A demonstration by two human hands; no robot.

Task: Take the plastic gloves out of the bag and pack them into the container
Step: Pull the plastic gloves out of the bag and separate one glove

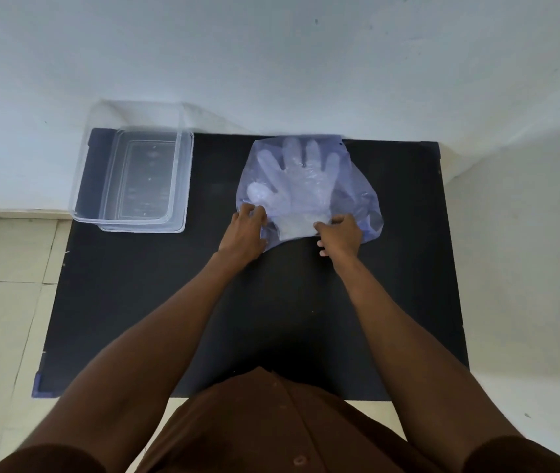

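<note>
Both hands, left hand (248, 230) and right hand (340, 233), pinched on bag (360, 186) mouth, frame centre; thin gloves (292, 179) possibly slipping out unevenly, missing container (82, 186) upper left.

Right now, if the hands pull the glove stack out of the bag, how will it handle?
Probably floppy: the plastic gloves are thin, wrinkled film lying flat inside the bag. Likely very light. The layers look smooth, so the stack may slide apart or cling to the bag.
</note>
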